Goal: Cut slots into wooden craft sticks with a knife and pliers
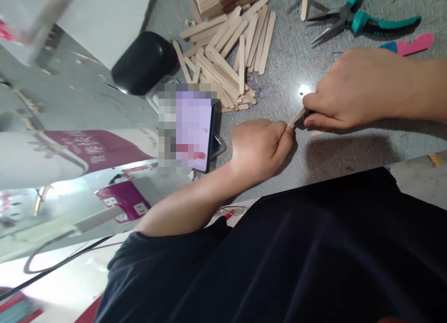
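Observation:
A thin wooden craft stick (296,118) spans the short gap between my two hands, just above the grey tabletop. My left hand (262,145) pinches one end of it, with the fingers curled in. On the other end my right hand (344,92) is closed, thumb below and index finger above. A dark shape shows by the right thumb, too hidden to make out. Part of another light wooden piece (317,134) peeks out beneath the right hand. Beyond my left hand lies a loose pile of craft sticks (223,57).
Long-nose pliers (345,17) with green handles lie beyond my right hand, near a pink-handled tool (415,44). A phone (199,132) with a lit screen is beside my left wrist. Further left are a black rounded object (145,62) and a purple power strip (127,199).

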`<action>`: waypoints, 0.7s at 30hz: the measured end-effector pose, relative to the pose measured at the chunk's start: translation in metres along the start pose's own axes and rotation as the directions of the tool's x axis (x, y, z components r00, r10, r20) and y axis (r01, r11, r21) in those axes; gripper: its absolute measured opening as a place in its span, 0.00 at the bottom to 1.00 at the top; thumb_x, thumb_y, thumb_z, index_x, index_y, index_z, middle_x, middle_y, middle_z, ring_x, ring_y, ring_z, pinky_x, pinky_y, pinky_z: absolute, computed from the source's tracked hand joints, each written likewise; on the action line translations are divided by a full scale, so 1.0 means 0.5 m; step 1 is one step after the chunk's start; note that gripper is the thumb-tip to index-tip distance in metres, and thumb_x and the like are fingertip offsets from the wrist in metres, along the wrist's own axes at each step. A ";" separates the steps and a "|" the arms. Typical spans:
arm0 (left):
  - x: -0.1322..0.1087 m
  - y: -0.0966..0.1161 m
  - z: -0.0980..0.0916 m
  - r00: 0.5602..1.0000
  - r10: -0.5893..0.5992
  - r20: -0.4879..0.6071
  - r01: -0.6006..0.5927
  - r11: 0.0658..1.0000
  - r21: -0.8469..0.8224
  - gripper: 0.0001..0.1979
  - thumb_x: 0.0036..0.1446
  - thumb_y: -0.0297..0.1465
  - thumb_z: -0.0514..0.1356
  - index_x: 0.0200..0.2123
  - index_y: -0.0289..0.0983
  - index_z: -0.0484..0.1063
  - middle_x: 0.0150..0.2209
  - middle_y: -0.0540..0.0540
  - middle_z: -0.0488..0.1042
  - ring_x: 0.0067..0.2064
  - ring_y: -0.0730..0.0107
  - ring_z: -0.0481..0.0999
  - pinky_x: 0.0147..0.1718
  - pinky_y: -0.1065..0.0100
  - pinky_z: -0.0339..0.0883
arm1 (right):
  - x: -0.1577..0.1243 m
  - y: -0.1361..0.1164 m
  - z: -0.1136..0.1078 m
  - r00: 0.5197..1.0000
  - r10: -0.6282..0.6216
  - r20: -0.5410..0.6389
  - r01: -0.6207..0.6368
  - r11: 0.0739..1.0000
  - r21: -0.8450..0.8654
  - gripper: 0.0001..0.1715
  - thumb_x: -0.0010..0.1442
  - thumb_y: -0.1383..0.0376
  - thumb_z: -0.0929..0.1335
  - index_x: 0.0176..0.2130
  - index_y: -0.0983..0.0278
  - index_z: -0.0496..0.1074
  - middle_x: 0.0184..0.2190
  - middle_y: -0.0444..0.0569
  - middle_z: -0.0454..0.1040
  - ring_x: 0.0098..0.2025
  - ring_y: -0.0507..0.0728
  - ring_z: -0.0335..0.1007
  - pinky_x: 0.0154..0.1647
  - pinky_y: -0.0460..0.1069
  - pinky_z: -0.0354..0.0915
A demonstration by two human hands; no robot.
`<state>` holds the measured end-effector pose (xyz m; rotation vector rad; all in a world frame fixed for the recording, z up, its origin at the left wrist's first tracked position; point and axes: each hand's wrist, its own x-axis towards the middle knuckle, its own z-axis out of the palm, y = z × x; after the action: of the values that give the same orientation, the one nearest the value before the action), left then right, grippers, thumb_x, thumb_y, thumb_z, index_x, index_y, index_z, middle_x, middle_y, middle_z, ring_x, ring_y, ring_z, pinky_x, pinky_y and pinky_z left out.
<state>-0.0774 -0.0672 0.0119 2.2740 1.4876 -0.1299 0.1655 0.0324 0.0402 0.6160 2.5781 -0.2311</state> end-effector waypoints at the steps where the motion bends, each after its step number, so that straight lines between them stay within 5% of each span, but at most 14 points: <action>1: 0.000 0.001 0.002 1.000 0.000 -0.008 0.000 1.000 -0.007 0.26 0.82 0.41 0.50 0.29 0.43 0.74 0.27 0.41 0.75 0.32 0.54 0.74 0.35 0.53 0.51 | -0.001 0.001 0.001 1.000 -0.002 0.002 0.003 1.000 0.000 0.41 0.88 0.39 0.58 0.60 0.62 0.88 0.38 0.57 0.88 0.48 0.71 0.86 0.47 0.59 0.67; 10: 0.001 0.010 0.015 0.996 0.056 -0.070 -0.060 0.996 -0.061 0.24 0.80 0.38 0.52 0.28 0.44 0.72 0.26 0.42 0.75 0.30 0.55 0.73 0.37 0.53 0.57 | -0.010 0.014 0.012 0.999 0.007 -0.038 0.002 0.977 0.211 0.33 0.87 0.42 0.66 0.56 0.65 0.87 0.44 0.53 0.91 0.57 0.65 0.85 0.56 0.57 0.66; 21: -0.003 -0.001 0.045 0.955 0.169 -0.243 -0.208 0.968 -0.143 0.24 0.81 0.36 0.51 0.26 0.45 0.61 0.22 0.48 0.68 0.25 0.62 0.62 0.36 0.54 0.54 | -0.011 0.029 0.027 0.997 -0.070 -0.043 0.072 0.996 0.052 0.40 0.89 0.39 0.59 0.58 0.64 0.86 0.42 0.54 0.90 0.47 0.63 0.85 0.50 0.56 0.67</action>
<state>-0.0752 -0.0770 -0.0082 2.3387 1.3200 0.3136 0.1823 0.0396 0.0302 0.5537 2.6438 -0.3151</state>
